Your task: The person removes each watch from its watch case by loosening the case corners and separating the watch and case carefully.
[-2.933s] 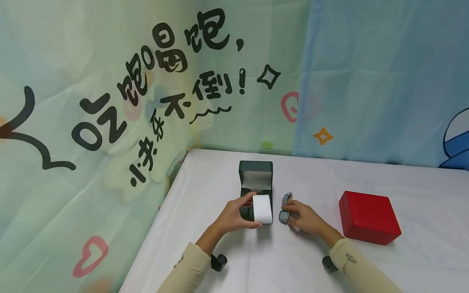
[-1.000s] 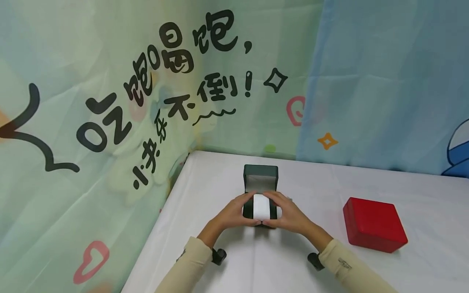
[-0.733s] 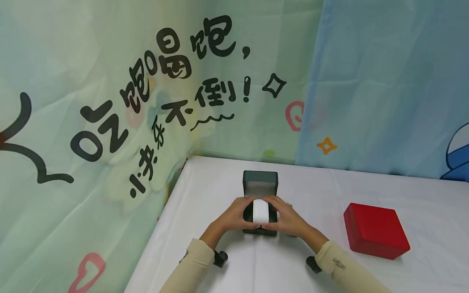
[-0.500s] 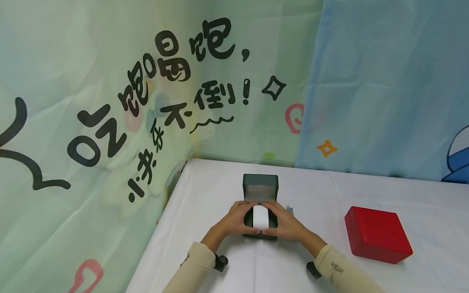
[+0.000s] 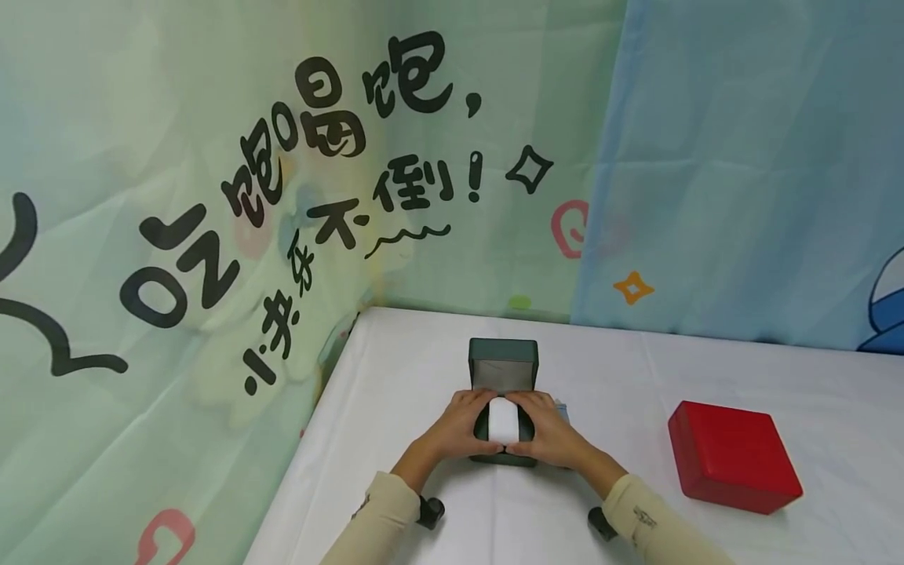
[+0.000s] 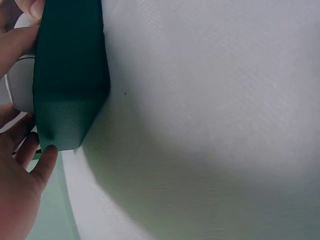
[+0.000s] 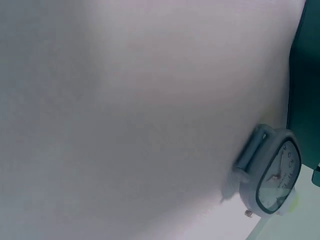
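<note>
A dark green watch box (image 5: 504, 353) stands on the table with its lid raised, showing a grey lining. Between both hands, a white watch cushion (image 5: 504, 421) sits in or just over the box's base; how deep it sits I cannot tell. My left hand (image 5: 457, 428) holds the cushion's left side, thumb at the front. My right hand (image 5: 554, 433) grips its right side the same way. In the left wrist view, fingers lie against the cushion (image 6: 21, 82) and the green box (image 6: 72, 75). A light blue-grey wristwatch (image 7: 277, 175) lies beside the box, mostly behind my right hand in the head view.
A closed red box (image 5: 734, 455) stands to the right on the white-covered table (image 5: 607, 369). A printed fabric backdrop (image 5: 466, 267) rises along the table's left and back edges. Each wrist carries a small black camera.
My right hand has let go of the watch and moved left onto the cushion. The cushion, earlier tilted in my left hand, is now centred at the box. The last second shows little hand movement.
</note>
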`<state>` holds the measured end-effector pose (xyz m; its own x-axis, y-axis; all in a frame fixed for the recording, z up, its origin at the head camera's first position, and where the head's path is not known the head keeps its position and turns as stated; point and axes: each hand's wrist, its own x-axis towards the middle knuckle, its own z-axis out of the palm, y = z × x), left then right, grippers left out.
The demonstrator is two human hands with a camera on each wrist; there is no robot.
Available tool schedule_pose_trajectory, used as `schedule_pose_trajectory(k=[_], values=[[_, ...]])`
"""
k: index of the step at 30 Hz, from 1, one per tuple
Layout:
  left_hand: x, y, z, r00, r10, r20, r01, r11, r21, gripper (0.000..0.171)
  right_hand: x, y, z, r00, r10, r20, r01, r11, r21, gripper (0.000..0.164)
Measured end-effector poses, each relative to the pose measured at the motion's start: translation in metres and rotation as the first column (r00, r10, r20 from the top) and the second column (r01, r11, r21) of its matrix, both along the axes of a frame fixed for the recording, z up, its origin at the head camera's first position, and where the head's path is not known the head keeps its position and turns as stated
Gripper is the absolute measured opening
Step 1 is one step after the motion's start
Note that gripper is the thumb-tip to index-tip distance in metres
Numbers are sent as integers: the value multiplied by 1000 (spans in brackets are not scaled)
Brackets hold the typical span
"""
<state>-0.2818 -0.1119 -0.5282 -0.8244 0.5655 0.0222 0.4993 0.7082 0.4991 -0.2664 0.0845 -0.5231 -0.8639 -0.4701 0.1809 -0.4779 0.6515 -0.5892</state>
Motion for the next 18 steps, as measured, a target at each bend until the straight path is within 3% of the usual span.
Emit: schedule_pose_trajectory(k=[10, 16, 17, 18], values=[[0, 6, 1, 998, 46, -52, -51, 995, -90, 74, -3, -3, -4, 998, 2, -65, 0, 1000, 26, 67], [1, 11, 6, 996, 78, -48, -84, 988, -133, 73, -2, -8, -1, 997, -18, -75, 23, 998, 64, 65], [-2, 10, -3, 995, 68, -77, -77, 989, -123, 73, -2, -9, -1, 997, -25, -71, 31, 997, 72, 65], [-2, 11, -4, 995, 68, -79, -78, 989, -127, 73, -2, -10, -1, 997, -33, -68, 38, 996, 80, 64]])
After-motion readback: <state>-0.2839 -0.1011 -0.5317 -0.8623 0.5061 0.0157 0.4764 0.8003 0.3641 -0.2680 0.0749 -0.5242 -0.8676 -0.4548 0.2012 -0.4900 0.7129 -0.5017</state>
